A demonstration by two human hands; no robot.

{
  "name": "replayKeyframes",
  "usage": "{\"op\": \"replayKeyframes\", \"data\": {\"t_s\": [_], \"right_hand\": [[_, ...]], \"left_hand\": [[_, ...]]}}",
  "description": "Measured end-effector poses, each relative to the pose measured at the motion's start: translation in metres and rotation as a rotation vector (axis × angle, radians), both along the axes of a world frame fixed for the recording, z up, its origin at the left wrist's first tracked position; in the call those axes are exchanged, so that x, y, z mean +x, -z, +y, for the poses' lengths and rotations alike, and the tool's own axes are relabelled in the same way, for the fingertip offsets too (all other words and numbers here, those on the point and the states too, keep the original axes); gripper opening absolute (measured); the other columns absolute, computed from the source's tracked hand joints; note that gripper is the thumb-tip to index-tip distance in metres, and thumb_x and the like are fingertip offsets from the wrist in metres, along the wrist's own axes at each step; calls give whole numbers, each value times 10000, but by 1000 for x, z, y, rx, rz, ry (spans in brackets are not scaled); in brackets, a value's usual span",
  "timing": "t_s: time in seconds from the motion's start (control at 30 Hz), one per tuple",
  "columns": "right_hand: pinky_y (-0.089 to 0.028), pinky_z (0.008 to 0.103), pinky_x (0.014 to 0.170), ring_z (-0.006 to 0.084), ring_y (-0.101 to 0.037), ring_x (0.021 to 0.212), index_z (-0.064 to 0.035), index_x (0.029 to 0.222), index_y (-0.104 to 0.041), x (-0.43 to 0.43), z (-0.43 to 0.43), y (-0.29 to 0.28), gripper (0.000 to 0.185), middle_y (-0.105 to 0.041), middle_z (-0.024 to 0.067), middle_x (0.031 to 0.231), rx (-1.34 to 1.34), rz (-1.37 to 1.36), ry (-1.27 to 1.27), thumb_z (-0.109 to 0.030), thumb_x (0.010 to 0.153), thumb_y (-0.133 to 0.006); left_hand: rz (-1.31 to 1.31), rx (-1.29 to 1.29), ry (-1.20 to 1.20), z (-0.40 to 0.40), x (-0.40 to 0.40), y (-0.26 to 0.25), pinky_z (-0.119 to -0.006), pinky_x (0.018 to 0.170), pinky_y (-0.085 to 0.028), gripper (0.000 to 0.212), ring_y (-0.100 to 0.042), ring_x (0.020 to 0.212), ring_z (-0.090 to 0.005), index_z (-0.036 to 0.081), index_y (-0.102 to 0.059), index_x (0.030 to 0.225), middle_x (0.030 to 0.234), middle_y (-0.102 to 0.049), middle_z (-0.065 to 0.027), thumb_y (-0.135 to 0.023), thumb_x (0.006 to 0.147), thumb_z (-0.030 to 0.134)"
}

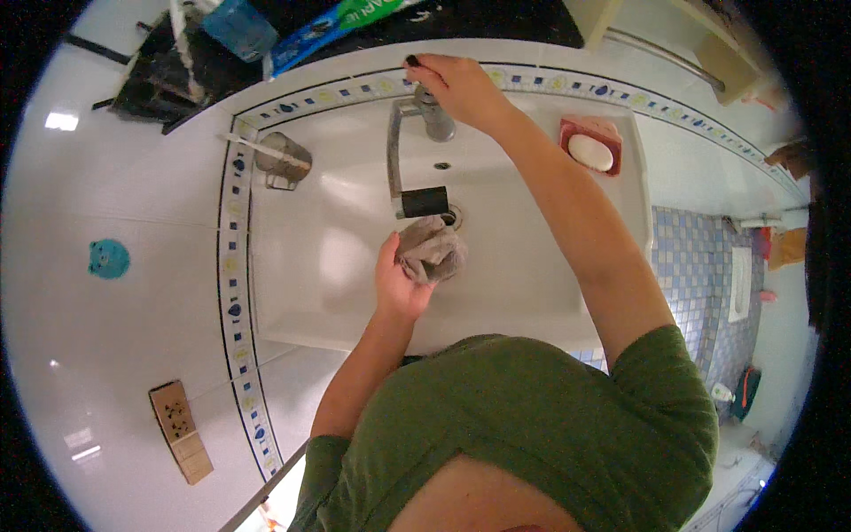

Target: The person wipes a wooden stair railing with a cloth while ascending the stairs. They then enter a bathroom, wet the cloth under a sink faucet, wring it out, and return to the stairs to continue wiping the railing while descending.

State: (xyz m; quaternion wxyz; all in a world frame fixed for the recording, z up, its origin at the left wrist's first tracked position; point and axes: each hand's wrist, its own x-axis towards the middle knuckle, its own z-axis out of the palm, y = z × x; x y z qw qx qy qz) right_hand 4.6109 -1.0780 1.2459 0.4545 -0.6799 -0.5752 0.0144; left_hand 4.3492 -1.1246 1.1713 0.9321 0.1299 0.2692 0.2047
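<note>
A crumpled grey-brown cloth (432, 251) rests in my left hand (401, 282), just below the faucet's black spout end (425, 201) and over the white washbasin (518, 266). Up at the basin's back edge, my right hand (459, 83) has its fingers curled at the top of the metal faucet (439, 125), where the handle is mostly hidden by them. A small black piece shows at these fingertips. The faucet's arm bends out to the left and forward. Part of the drain (454, 217) is visible behind the cloth. I cannot make out running water.
A cup with a toothbrush (282, 159) stands at the basin's back left corner. White soap (590, 153) sits in a pink dish (615, 163) at the back right. A dark shelf (479, 26) holds a toothpaste tube (326, 30). On the left wall is a socket plate (181, 431).
</note>
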Motion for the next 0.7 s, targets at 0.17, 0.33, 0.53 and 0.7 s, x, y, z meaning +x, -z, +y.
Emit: {"op": "replayKeyframes", "data": {"t_s": [0.17,0.33,0.53,0.7], "right_hand": [[-442,331,577,287,-566,625,-55,993,-618,0,9,3,243,-616,164,765,93,-75,138,-264,891,-544],[-489,380,704,302,-607,765,-68,1049,-622,-3,-2,3,347,-641,154,847,74,56,151,-354,887,-510],[-411,310,908,140,-526,1074,-77,1200,-563,-44,-110,90,430,-591,68,1162,-293,677,94,-395,923,-480],[-419,336,931,190,-519,1095,-48,1221,-531,-83,-121,177,592,-577,98,1164,-389,1571,-54,-534,894,-444]], "left_hand": [[34,44,129,-3,30,-2,-447,934,-402,415,-527,1081,-244,64,-507,1178,1162,-558,-75,-355,941,368],[56,15,115,2,43,17,-484,916,-427,407,-530,1075,-265,66,-510,1163,1155,-555,-96,-344,944,366],[-8,-10,65,12,36,19,-474,914,-440,413,-536,1072,-289,60,-517,1157,1137,-568,-127,-343,944,369],[12,-61,9,12,44,12,-429,905,-448,392,-551,1040,-255,85,-531,1133,1146,-562,-71,-381,914,373]]}}
